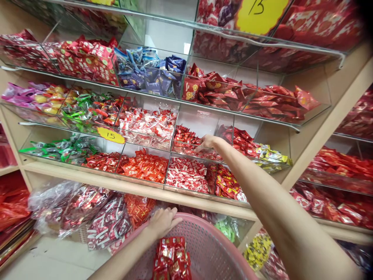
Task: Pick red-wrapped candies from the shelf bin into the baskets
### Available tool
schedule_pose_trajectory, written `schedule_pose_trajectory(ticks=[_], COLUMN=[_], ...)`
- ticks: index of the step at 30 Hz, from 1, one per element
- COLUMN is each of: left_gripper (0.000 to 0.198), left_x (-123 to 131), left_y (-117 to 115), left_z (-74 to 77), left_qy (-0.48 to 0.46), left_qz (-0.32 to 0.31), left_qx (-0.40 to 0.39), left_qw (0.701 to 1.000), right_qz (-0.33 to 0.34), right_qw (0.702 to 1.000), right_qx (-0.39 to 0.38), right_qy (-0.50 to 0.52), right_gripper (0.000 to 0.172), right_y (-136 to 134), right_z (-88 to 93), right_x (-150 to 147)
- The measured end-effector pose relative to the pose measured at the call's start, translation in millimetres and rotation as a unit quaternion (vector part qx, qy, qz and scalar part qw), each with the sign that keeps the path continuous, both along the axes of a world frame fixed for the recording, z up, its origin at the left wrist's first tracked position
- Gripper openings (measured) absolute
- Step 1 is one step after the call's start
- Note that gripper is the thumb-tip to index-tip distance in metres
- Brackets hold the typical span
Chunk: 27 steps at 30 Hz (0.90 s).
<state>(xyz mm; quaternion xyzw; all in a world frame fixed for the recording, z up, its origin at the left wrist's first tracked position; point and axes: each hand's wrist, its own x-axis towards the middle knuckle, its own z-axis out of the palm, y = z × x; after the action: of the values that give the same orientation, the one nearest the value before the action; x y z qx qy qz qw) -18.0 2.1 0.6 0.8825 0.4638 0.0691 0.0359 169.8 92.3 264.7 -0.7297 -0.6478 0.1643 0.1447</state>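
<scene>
My right hand [209,143] reaches over the clear front of a shelf bin, palm down. Its fingers are apart and point down at small red-wrapped candies [186,137], with the fingertips partly hidden among them and behind the panel. Down below, my left hand [163,222] grips the rim of a pink plastic basket [210,233], thumb on the inner side and fingers over the edge. Inside the basket lies a pile of shiny red packets [171,256].
Clear divided bins fill the wooden shelves [93,179], holding blue packets [154,77], white-and-red candies [188,174] and green-wrapped ones [64,147]. A yellow price tag [110,135] hangs at one edge. Bagged sweets [107,221] sit under the lowest shelf, beside the tiled floor [64,252].
</scene>
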Motion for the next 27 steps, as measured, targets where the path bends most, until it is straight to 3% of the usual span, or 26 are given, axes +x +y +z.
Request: schedule_pose_trajectory(ticks=[13, 17, 22, 27], left_gripper=[0.061, 0.062, 0.061, 0.062], left_x=[-2.0, -2.5, -2.4, -2.2], left_y=[1.4, 1.2, 0.1, -1.0], left_z=[-6.3, -7.6, -5.9, -4.5], left_qy=[-0.002, -0.005, -0.005, -0.009], left_qz=[-0.004, -0.007, -0.006, -0.003], left_qx=[0.017, 0.022, 0.020, 0.014], left_qw=[1.000, 1.000, 1.000, 1.000], right_qz=[0.031, 0.046, 0.052, 0.053], right_qw=[0.999, 0.998, 0.993, 0.991], right_qx=[-0.025, 0.013, 0.073, 0.118], right_qy=[-0.011, -0.030, -0.071, -0.018], right_gripper=[0.038, 0.036, 0.016, 0.020], right_y=[-1.9, 1.1, 0.9, -5.8], right_z=[5.2, 3.5, 2.5, 6.2], right_x=[-2.9, -4.7, -6.0, 1.2])
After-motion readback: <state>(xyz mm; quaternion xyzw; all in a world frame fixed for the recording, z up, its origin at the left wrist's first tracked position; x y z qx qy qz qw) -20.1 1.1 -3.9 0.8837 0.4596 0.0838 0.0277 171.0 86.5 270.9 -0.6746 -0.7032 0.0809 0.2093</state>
